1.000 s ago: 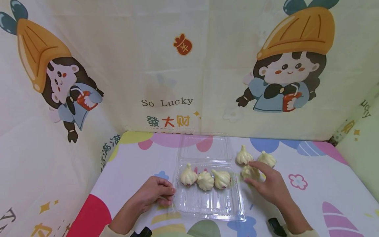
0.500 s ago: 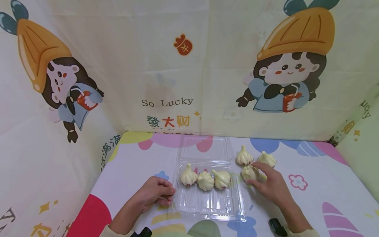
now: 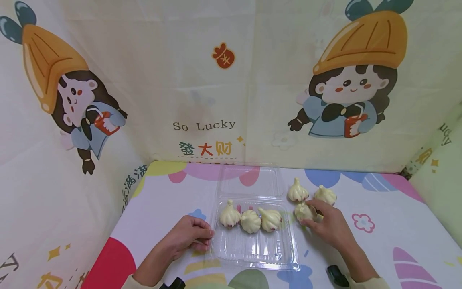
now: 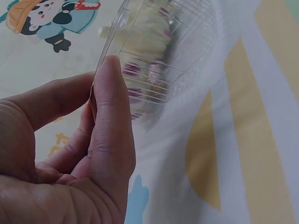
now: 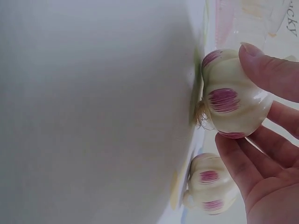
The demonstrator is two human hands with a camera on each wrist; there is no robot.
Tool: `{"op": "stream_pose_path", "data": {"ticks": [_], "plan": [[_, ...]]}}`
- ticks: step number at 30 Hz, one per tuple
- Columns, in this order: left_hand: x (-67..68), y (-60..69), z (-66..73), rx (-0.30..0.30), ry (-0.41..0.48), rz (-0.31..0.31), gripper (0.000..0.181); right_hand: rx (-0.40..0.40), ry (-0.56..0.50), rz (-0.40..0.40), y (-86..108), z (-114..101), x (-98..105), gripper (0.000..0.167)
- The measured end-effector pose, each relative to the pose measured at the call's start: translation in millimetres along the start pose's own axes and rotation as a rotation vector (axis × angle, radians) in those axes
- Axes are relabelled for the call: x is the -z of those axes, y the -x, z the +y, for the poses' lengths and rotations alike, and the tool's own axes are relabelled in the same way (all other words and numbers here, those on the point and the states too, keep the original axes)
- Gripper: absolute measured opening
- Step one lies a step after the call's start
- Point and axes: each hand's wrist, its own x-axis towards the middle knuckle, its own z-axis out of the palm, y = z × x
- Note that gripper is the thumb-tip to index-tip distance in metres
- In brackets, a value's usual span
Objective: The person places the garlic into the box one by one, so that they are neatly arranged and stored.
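Observation:
My left hand (image 3: 191, 236) pinches the left rim of a clear plastic box (image 3: 249, 251) between thumb and fingers. The left wrist view shows the thumb (image 4: 111, 98) pressed along that rim. Three garlic bulbs (image 3: 250, 220) lie in a row in the far half of the box. To the right of it, my right hand (image 3: 330, 224) holds another garlic bulb (image 3: 303, 212), partly covered by the fingers. Close up, that purple-streaked bulb (image 5: 236, 93) sits between thumb and fingertips, its roots near the table.
Two more garlic bulbs, one upright (image 3: 297, 190) and one farther right (image 3: 325, 195), stand just beyond my right hand. The box's lid (image 3: 249, 182) lies folded back towards the printed cloth wall (image 3: 267, 100). A patterned cloth covers the table (image 3: 375, 257).
My right hand's fingers have shifted slightly to the right around the garlic bulb, uncovering more of it. The left hand, the box and the bulbs inside stay where they were.

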Motion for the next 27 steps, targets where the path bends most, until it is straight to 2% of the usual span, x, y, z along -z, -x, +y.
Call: {"op": "stream_pose_path", "data": {"ticks": [12, 27], "plan": [[0.3, -1.9, -2.0, 0.001, -0.013, 0.006, 0.013, -0.035, -0.04, -0.029, 1.0, -3.7, 3.8, 0.054], [-0.1, -0.9, -1.2, 0.006, -0.014, 0.014, 0.013, 0.059, -0.041, 0.07, 0.1, -7.5, 7.1, 0.052]]}}
